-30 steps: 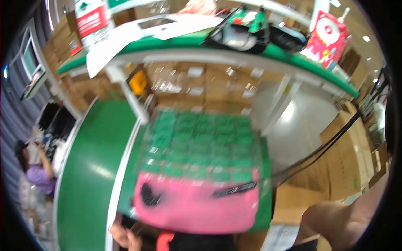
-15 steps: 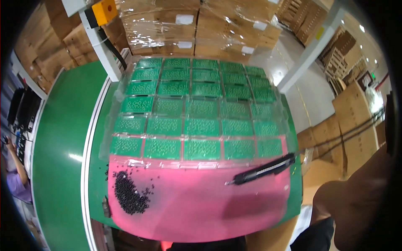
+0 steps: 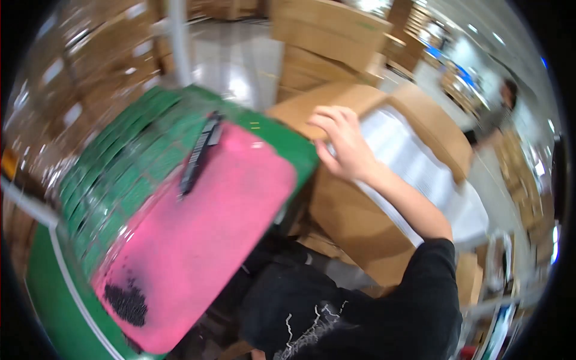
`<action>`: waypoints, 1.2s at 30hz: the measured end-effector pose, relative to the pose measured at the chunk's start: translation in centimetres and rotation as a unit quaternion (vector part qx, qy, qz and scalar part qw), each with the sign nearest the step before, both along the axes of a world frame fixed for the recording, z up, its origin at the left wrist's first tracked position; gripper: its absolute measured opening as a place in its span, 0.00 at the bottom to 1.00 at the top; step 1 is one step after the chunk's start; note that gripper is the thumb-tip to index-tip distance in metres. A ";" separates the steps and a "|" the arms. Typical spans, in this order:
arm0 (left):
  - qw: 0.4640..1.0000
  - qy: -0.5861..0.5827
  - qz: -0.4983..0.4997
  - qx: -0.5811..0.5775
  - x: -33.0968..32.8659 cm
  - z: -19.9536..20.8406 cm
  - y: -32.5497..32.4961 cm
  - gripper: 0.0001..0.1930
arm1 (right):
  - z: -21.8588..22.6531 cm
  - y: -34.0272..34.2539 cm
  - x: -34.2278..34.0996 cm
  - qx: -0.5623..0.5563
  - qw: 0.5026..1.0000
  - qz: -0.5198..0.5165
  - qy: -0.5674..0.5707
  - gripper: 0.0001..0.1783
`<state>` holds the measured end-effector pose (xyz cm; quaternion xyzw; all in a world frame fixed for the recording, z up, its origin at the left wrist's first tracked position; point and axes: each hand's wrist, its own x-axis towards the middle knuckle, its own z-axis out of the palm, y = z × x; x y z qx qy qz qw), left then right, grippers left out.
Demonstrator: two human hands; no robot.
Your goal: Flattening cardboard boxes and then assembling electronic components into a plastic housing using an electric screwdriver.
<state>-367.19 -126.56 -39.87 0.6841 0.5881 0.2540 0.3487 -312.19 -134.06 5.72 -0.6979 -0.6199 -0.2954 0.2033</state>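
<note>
My right hand (image 3: pixel 343 143) is raised over the edge of an open cardboard box (image 3: pixel 360 222), thumb apart from its loosely bent fingers, with nothing visible in it. Whether it touches the box flap, I cannot tell. White sheet material (image 3: pixel 390 144) lines the box beneath the forearm. My left hand does not show; only a sliver of skin appears at the lower edge. A black electric screwdriver (image 3: pixel 201 153) lies on the pink mat (image 3: pixel 222 210), away from my hand. Small black parts, perhaps screws (image 3: pixel 126 303), are piled at the mat's near-left end.
Green circuit boards (image 3: pixel 129 180) sit in clear plastic trays beside the mat on the green table (image 3: pixel 288 147). More cardboard boxes (image 3: pixel 327 36) stand behind. Wrapped cartons (image 3: pixel 102 60) are stacked at the far left. Another person (image 3: pixel 498 114) is in the right background.
My view has swung right, bringing the open box and my right hand into sight. The screwdriver still lies on the mat, and the board trays now appear at the left.
</note>
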 end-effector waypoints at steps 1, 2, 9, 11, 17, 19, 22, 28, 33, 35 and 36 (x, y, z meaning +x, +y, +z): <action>0.999 -0.005 -0.033 -0.007 0.9 -0.2 0.9 0.05 | -1.2 -2.7 2.5 -0.029 0.995 -0.098 0.003 0.24; 0.998 -0.008 -0.059 -0.013 1.7 -0.3 1.6 0.05 | -2.6 -5.6 5.3 -0.042 0.981 -0.189 0.017 0.25; 0.974 -0.093 -0.202 -0.041 9.7 6.0 7.1 0.08 | -10.3 -29.5 13.4 -0.108 0.640 -0.731 0.211 0.55; 0.973 -0.101 -0.195 -0.074 12.6 8.8 7.9 0.08 | -12.1 -34.4 12.8 -0.093 0.548 -0.783 0.280 0.60; 0.963 -0.088 -0.253 -0.004 19.5 18.9 4.9 0.10 | -11.7 -42.0 11.1 -0.102 0.455 -0.856 0.223 0.64; 0.947 -0.179 -0.258 -0.069 20.3 18.3 4.6 0.08 | -13.0 -47.2 10.9 -0.114 0.442 -0.866 0.206 0.54; 0.930 -0.207 -0.293 -0.073 22.0 19.3 3.3 0.05 | -12.8 -50.7 10.4 -0.115 0.454 -0.803 0.369 0.31; 0.931 -0.143 -0.332 -0.040 23.7 18.6 3.1 0.06 | -8.3 -47.8 14.6 -0.314 0.494 -0.753 0.301 0.22; 0.891 -0.154 -0.424 -0.050 28.1 20.7 1.5 0.04 | 4.2 -28.7 15.1 0.027 0.865 -0.384 0.323 0.27; 0.873 -0.156 -0.457 -0.064 29.4 21.9 1.1 0.04 | 9.7 -18.8 11.7 0.189 0.834 -0.184 0.484 0.19; 0.856 -0.169 -0.482 -0.078 30.3 22.2 0.7 0.04 | 10.2 -17.1 13.4 0.323 0.844 -0.014 0.429 0.20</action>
